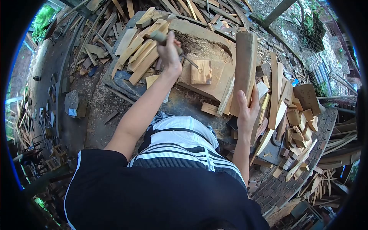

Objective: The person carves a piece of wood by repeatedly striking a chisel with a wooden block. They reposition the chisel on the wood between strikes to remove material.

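My left hand (169,53) is closed around a hand tool with a thick grey-green handle (158,36) and a thin metal shaft (190,60). The shaft slants down to the right, its tip overlapping a small square wooden block (201,76) that has a small ring-shaped mark. That block rests on a larger, worn wooden slab (218,73) covered in sawdust. On the other side, my right hand (247,107) grips the lower end of a long, thick wooden beam (245,61), thumb along its face. The beam stands lengthwise away from me, beside the slab.
Cut wooden strips (143,57) lie stacked left of the slab. To the right are long slats (273,92) and a heap of small wood offcuts (301,126) near brick paving (276,191). Scrap wood is piled behind the bench, and a stump (76,103) stands at left.
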Motion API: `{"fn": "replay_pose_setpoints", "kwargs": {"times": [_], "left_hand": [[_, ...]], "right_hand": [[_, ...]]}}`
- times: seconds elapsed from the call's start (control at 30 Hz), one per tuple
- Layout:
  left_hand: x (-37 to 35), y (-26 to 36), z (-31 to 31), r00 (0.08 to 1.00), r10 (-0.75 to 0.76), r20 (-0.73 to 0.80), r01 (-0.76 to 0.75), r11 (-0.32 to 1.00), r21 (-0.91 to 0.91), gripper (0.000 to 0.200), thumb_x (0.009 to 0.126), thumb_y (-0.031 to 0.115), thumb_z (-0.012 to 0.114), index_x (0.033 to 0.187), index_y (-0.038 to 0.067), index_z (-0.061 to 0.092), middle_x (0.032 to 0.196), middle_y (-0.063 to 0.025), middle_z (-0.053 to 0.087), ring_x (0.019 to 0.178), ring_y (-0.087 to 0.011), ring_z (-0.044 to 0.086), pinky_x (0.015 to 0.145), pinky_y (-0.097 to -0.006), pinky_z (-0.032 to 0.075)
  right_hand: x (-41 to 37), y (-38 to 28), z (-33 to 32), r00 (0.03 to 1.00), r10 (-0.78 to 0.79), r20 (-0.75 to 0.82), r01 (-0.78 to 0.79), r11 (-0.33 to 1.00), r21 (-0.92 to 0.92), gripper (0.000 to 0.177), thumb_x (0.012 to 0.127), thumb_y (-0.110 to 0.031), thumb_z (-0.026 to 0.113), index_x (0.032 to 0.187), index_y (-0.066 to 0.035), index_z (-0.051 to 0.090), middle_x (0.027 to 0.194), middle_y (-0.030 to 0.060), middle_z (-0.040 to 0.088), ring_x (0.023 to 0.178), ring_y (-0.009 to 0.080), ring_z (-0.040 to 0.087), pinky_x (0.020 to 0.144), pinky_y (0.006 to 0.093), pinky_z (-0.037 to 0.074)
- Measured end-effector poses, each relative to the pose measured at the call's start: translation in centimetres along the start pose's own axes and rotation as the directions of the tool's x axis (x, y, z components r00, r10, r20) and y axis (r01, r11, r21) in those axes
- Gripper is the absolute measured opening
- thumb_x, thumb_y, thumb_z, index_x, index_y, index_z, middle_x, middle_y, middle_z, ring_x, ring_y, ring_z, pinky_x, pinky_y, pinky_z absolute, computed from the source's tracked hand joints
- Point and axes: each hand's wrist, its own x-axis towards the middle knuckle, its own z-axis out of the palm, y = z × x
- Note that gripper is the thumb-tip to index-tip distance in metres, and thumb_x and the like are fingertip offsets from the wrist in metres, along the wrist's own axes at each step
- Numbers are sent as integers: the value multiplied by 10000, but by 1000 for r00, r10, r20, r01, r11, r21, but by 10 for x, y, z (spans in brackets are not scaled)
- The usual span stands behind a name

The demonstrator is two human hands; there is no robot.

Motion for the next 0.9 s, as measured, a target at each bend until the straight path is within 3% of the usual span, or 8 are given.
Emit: {"fn": "replay_pose_setpoints", "kwargs": {"times": [0.13,0.2,0.23,0.33,0.43,0.47,0.57,0.9], "left_hand": [[-8,-9,30,984,40,171,-55,995,83,359,890,415,683,880,110,494,705,16,511,602,-69,513,571,-240,483],[-7,-18,37,913,83,400,-158,974,159,551,825,591,685,951,82,517,709,17,520,610,-71,513,550,-226,469],[-7,-22,40,911,82,403,-157,975,158,551,825,591,685,951,82,517,709,17,520,610,-71,513,550,-226,469],[-12,-31,48,788,188,586,-372,904,211,560,820,593,696,895,57,551,719,10,569,621,-68,510,552,-247,432],[-18,-36,49,717,117,687,-352,912,212,525,836,553,704,891,52,557,706,11,580,628,-72,526,560,-253,440],[-20,-39,52,685,181,706,-400,903,157,517,838,552,703,856,55,562,681,16,565,624,-65,526,554,-248,438],[-22,-39,55,622,151,769,-407,901,152,512,841,549,701,825,56,565,660,17,554,608,-59,511,542,-239,426],[-24,-42,56,578,60,814,-399,891,218,543,845,581,676,791,55,555,612,2,537,563,-67,491,521,-241,408]], "right_hand": [[-7,1,0,999,41,-22,-40,998,39,608,927,-337,637,1395,4,452,1251,170,581,1139,232,550,995,350,411],[-9,3,0,998,42,-36,-41,998,47,608,929,-338,635,1395,6,452,1254,171,579,1145,232,545,999,349,406],[-10,5,-1,997,48,-52,-45,998,52,607,932,-340,632,1395,8,451,1256,172,576,1152,232,540,1003,347,401],[-13,10,-6,996,55,-75,-52,998,38,605,932,-338,631,1396,6,452,1268,171,569,1163,234,533,1011,351,395],[-14,17,-11,995,61,-78,-59,998,25,605,931,-339,631,1394,7,453,1278,170,564,1171,240,529,1017,357,390],[-15,18,-11,995,62,-80,-60,998,27,605,931,-339,631,1394,7,453,1278,170,564,1171,240,529,1017,357,390],[-16,22,-11,992,82,-91,-79,996,30,602,932,-336,630,1394,7,452,1284,171,561,1176,243,527,1023,358,385],[-17,21,-10,991,104,-80,-101,994,39,593,939,-332,624,1395,6,450,1274,169,565,1168,237,532,1016,351,389]]}}
